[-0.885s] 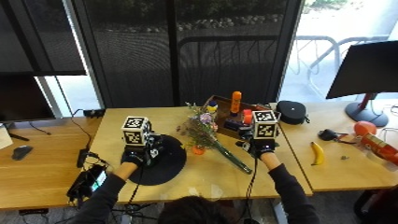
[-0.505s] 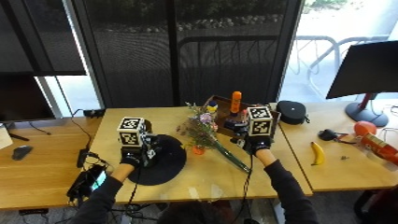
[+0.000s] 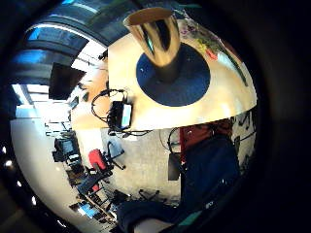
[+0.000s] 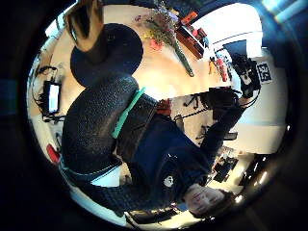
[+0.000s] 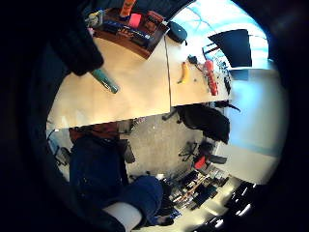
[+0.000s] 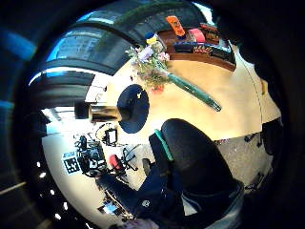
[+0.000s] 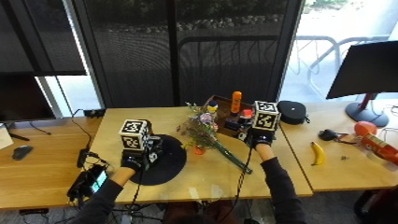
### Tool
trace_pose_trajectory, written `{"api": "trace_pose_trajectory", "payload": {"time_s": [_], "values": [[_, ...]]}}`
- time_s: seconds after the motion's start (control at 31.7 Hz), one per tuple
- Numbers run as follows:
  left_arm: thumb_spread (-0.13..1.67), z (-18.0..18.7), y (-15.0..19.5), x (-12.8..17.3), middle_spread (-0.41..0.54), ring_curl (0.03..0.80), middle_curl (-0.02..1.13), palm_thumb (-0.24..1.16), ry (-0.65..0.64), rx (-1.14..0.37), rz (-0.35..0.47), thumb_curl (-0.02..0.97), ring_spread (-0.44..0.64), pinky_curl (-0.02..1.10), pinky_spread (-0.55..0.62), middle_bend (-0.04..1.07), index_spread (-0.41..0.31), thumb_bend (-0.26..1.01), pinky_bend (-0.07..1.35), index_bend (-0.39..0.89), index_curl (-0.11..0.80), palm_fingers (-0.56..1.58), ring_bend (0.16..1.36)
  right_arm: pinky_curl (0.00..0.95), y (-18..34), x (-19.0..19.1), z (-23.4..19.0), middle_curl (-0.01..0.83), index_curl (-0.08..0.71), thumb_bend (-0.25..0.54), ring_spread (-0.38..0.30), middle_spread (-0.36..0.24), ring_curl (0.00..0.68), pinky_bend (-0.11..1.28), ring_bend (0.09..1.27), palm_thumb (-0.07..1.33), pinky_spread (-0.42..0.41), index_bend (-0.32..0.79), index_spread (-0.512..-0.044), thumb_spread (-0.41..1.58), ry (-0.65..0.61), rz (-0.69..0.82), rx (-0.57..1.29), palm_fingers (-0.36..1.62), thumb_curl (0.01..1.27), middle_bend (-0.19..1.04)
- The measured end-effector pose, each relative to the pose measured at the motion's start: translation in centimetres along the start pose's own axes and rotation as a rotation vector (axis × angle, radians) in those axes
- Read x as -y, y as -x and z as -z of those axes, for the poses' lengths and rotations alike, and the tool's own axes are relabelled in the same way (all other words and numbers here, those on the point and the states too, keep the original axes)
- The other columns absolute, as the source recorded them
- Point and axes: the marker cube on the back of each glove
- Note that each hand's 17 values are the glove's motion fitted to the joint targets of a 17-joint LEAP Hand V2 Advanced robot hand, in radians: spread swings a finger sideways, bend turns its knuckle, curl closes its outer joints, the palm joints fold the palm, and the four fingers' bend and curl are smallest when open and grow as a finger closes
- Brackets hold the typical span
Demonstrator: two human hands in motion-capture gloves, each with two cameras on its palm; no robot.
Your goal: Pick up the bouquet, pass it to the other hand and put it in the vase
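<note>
Both hands hovered over the table, and I could not tell from any view whether the fingers of either were spread or curled. Left hand sat above the near edge of a round black mat, with the vase just beside it, standing upright on that mat; the vase itself was hidden under the glove from above, but the palm views showed its open mouth and shiny body close by. Right hand hung near the front of a wooden tray that held an orange bottle and small red things. Between the two hands the bouquet lay flat on the table, untouched, its flowers beside the mat and its green wrapped stems running toward the near edge. Farther right lay a banana, a black pouch and a monitor; a phone lay on the left.
</note>
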Motion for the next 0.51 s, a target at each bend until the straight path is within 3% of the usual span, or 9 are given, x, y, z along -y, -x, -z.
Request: {"api": "trace_pose_trajectory", "payload": {"time_s": [0.25, 0.41, 0.51], "values": [[1.21, 0.1, -0.8, 0.2, 0.303, 0.221, 0.22, 0.13, -0.024, -0.007, -0.038, 0.188, 0.39, 0.26, 0.4, 0.18, 0.002, -0.01, 0.4, 0.16, 0.242, 0.12, 0.56, 0.307, -1.6, 3.3, -0.9, 0.33, 0.153, 0.062, -0.098, -0.096, 0.308, 0.49, 0.57, 0.41, 0.034, 0.08, -0.289, 1.14, 0.047, -0.111, 0.076, 0.7, 0.22, 0.33], [1.21, -0.2, -1.3, 0.2, 0.301, 0.227, 0.23, 0.13, -0.01, -0.007, -0.05, 0.2, 0.39, 0.27, 0.4, 0.18, 0.001, -0.01, 0.4, 0.16, 0.256, 0.11, 0.57, 0.326, -1.9, 4.0, -3.1, 0.348, 0.154, 0.04, -0.103, -0.095, 0.324, 0.51, 0.58, 0.43, 0.036, 0.07, -0.263, 1.13, 0.233, -0.217, 0.121, 0.69, 0.24, 0.33], [1.22, -0.3, -1.7, 0.1, 0.301, 0.231, 0.24, 0.13, -0.006, -0.002, -0.061, 0.206, 0.39, 0.28, 0.4, 0.18, 0.0, -0.01, 0.4, 0.16, 0.263, 0.11, 0.57, 0.312, -2.4, 6.0, -5.4, 0.366, 0.174, 0.043, -0.126, -0.137, 0.324, 0.45, 0.57, 0.48, 0.029, 0.14, -0.248, 1.12, 0.161, -0.212, 0.131, 0.8, 0.26, 0.37]]}}
